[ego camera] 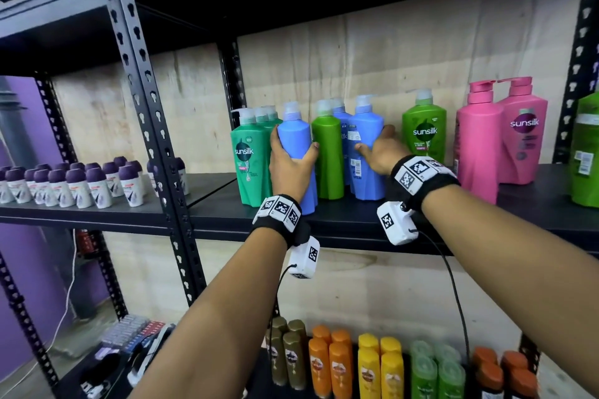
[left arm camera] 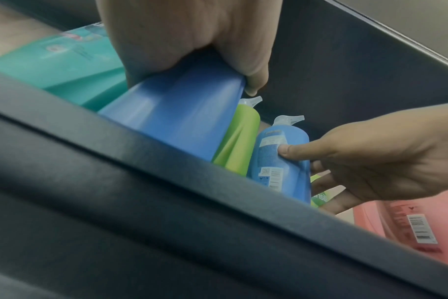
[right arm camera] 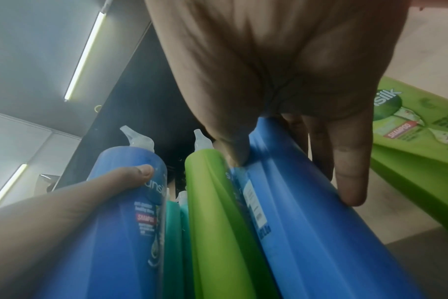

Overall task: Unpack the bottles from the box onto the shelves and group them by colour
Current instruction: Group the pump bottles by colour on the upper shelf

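So the blue bottle (ego camera: pixel 296 152) stands on the black shelf (ego camera: pixel 356 220), wedged between a teal bottle (ego camera: pixel 249 165) and a lime green bottle (ego camera: pixel 327 155), with the left hand (ego camera: pixel 288 165) wrapped round its middle. Right hand (ego camera: pixel 382 149) has its fingers (right arm camera: pixel 351 178) curled on a second blue bottle (ego camera: pixel 364 149) just past the green one. Pink bottles (ego camera: pixel 499 136) sit further right, small purple-capped ones (ego camera: pixel 74 181) way off left.
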`<action>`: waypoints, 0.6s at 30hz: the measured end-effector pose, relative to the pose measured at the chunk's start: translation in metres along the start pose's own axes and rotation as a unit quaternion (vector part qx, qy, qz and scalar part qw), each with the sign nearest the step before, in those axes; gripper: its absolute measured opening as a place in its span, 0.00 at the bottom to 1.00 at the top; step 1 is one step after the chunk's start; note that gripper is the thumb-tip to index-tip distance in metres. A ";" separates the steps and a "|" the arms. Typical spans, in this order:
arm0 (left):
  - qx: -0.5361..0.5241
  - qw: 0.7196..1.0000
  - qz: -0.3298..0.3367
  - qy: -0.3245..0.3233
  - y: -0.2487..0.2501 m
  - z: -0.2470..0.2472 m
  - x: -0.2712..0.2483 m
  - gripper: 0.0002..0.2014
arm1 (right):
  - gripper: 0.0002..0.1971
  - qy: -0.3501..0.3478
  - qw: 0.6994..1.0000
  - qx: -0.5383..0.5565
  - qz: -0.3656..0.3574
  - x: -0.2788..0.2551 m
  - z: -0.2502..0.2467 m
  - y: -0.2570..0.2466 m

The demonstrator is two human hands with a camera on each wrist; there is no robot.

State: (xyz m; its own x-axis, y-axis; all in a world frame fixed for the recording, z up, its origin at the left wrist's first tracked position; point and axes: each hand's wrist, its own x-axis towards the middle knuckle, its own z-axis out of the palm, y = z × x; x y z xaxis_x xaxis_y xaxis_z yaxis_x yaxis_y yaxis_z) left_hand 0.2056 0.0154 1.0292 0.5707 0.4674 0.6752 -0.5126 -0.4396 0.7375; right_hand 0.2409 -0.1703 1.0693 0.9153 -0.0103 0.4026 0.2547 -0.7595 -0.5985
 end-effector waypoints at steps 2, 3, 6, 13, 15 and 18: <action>0.002 1.000 0.000 -0.005 -0.003 0.001 0.003 0.35 | 0.37 -0.001 1.000 -0.009 0.009 0.003 0.001 -0.003; 0.003 1.000 -0.001 -0.007 -0.004 0.001 0.004 0.35 | 0.37 0.000 1.000 -0.014 0.012 0.004 0.002 -0.004; 0.001 1.000 0.001 -0.013 -0.005 0.001 0.006 0.36 | 0.37 0.004 1.000 -0.014 0.025 0.007 0.005 -0.007; -0.004 1.000 0.001 -0.028 -0.006 -0.001 0.009 0.36 | 0.39 -0.002 0.999 -0.044 0.025 0.015 0.005 -0.008; -0.007 0.999 -0.003 -0.033 -0.006 -0.002 0.008 0.37 | 0.39 0.006 0.998 -0.066 0.014 0.015 0.003 -0.007; -0.011 0.999 -0.005 -0.034 -0.006 -0.002 0.008 0.39 | 0.39 0.077 0.994 -0.073 -0.021 0.010 0.000 -0.009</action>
State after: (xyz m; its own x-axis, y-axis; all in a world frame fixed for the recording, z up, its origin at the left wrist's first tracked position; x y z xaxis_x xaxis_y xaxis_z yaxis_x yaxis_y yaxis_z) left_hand 0.2121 0.0234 1.0301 0.6181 0.4177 0.6659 -0.5207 -0.4171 0.7449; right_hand 0.2475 -0.1639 1.0786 0.8438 -0.0678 0.5323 0.2325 -0.8479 -0.4765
